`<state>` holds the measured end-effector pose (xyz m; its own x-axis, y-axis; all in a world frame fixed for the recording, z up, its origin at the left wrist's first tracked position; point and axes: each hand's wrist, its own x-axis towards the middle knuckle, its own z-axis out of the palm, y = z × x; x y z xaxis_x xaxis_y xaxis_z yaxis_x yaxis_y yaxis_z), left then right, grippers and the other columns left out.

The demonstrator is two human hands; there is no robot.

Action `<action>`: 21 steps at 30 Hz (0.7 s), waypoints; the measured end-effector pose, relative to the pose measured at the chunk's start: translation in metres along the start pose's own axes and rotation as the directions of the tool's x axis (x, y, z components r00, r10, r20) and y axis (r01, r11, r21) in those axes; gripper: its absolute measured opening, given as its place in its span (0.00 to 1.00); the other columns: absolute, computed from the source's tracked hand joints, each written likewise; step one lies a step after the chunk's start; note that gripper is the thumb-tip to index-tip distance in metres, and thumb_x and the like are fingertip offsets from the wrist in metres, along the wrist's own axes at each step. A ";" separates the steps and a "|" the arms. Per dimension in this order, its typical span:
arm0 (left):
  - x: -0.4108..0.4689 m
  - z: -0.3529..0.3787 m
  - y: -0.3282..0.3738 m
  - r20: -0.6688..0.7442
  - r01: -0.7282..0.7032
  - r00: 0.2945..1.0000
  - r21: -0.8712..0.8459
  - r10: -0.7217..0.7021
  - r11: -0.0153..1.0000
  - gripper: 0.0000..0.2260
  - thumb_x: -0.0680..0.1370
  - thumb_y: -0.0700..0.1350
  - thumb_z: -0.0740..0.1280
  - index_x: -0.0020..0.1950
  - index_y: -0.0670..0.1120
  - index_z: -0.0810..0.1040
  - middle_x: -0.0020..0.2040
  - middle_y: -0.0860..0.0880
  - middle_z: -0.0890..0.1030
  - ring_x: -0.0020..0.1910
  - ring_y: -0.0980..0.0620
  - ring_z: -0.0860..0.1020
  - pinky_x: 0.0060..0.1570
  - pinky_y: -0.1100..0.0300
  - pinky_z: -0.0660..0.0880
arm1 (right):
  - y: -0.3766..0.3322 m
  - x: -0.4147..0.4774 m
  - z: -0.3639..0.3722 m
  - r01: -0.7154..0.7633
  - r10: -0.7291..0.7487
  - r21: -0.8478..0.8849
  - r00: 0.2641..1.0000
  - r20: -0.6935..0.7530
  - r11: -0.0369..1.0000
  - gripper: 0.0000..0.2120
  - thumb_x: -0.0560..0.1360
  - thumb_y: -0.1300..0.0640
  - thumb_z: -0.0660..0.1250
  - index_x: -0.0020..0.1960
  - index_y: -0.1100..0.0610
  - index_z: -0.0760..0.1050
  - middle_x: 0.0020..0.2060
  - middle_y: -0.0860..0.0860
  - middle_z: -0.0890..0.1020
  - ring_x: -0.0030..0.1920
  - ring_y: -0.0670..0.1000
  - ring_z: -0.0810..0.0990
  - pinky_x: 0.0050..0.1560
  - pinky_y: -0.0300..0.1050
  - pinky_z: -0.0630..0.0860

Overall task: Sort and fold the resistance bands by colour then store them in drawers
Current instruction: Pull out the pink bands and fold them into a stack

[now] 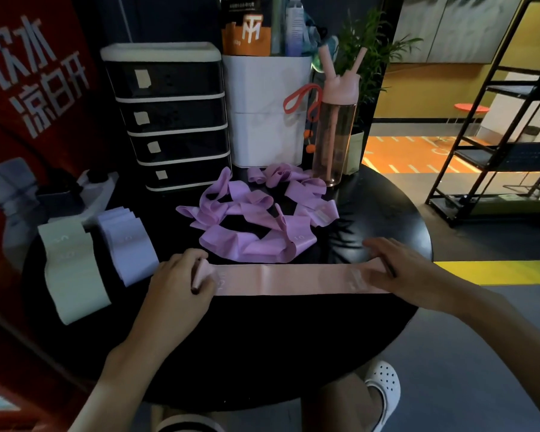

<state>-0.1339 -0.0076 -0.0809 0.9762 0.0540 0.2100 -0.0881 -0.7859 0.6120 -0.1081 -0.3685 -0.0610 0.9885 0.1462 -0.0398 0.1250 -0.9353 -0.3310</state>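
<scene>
A pink resistance band (293, 279) lies flat and stretched out across the round black table (262, 353). My left hand (181, 282) grips its left end with curled fingers. My right hand (396, 269) holds down its right end, fingers spread over it. Behind it lies a tangled heap of purple bands (256, 213). At the left sit a stack of pale green bands (72, 269) and a stack of lavender bands (128, 244), both flat. A black drawer unit (172, 120) with several labelled drawers, all closed, stands at the back.
A white box (265, 113) stands right of the drawers, with an orange loop band (300, 98) hanging on it. A pink water bottle (337, 129) stands at the back right beside a plant (371, 57). A black rack (496, 135) is off to the right.
</scene>
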 end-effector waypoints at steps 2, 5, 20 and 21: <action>0.004 -0.003 0.000 0.055 0.045 0.998 -0.024 -0.044 0.999 0.18 0.77 0.45 0.70 0.66 0.52 0.72 0.55 0.50 0.76 0.56 0.49 0.75 0.54 0.55 0.72 | 0.000 0.003 -0.002 -0.005 0.006 -0.027 0.999 0.035 1.000 0.26 0.76 0.52 0.69 0.72 0.53 0.67 0.63 0.52 0.73 0.64 0.54 0.71 0.65 0.52 0.68; 0.011 -0.008 0.004 0.137 0.078 0.988 -0.057 -0.070 0.995 0.24 0.77 0.44 0.70 0.72 0.50 0.69 0.59 0.51 0.76 0.57 0.51 0.76 0.55 0.58 0.71 | -0.001 0.005 -0.006 0.008 -0.005 -0.025 0.996 0.092 1.000 0.20 0.77 0.54 0.68 0.68 0.52 0.72 0.60 0.53 0.73 0.62 0.53 0.71 0.63 0.47 0.67; 0.004 -0.004 0.001 0.077 -0.088 0.991 -0.253 0.111 0.963 0.09 0.78 0.40 0.67 0.50 0.54 0.73 0.46 0.54 0.79 0.42 0.59 0.77 0.43 0.59 0.74 | -0.010 -0.024 0.010 0.181 -0.105 0.219 0.942 -0.318 0.959 0.09 0.76 0.65 0.68 0.47 0.53 0.70 0.37 0.43 0.75 0.40 0.35 0.74 0.39 0.27 0.66; 0.002 -0.003 0.000 0.043 -0.097 0.992 -0.302 0.115 0.948 0.10 0.79 0.39 0.67 0.52 0.54 0.72 0.48 0.56 0.79 0.44 0.60 0.78 0.44 0.62 0.73 | -0.010 -0.025 0.012 0.192 -0.095 0.238 0.926 -0.366 0.952 0.09 0.76 0.65 0.68 0.46 0.54 0.71 0.37 0.43 0.75 0.40 0.34 0.74 0.39 0.28 0.66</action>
<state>-0.1320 -0.0056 -0.0783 0.9671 -0.0632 0.2463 -0.2381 -0.5643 0.7904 -0.1354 -0.3586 -0.0679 0.9345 0.1061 0.3399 0.2882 -0.7860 -0.5469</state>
